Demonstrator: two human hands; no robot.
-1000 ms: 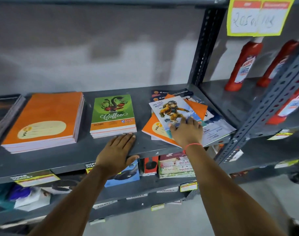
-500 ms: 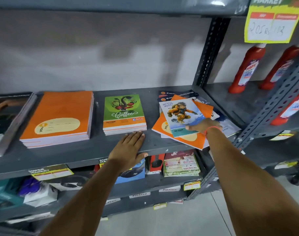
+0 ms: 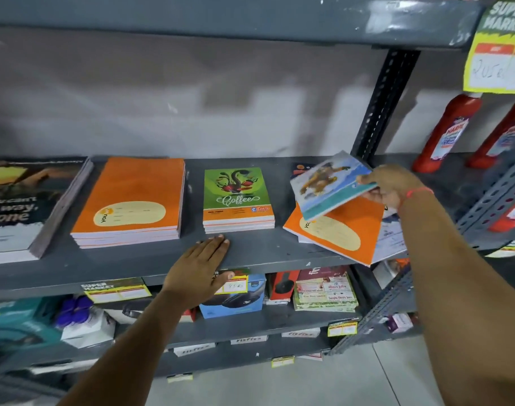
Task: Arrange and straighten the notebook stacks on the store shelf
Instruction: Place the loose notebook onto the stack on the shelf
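Flat and open, the left hand (image 3: 202, 266) rests palm-down on the front edge of the grey shelf (image 3: 133, 259), gripping nothing, just in front of the green Coffee notebooks (image 3: 237, 197). Far left lies a dark-covered stack (image 3: 24, 206), then a squared orange stack (image 3: 130, 200), both tidy like the green one. Further right, the messy pile (image 3: 335, 230) sits skewed, its orange top cover overhanging the shelf lip. Above it the right hand (image 3: 392, 186) pinches one cartoon-cover notebook (image 3: 331, 183) by its right edge, lifted clear and tilted. The step appears to be sorting that pile; next it likely needs the held book set aside and the rest squared inward.
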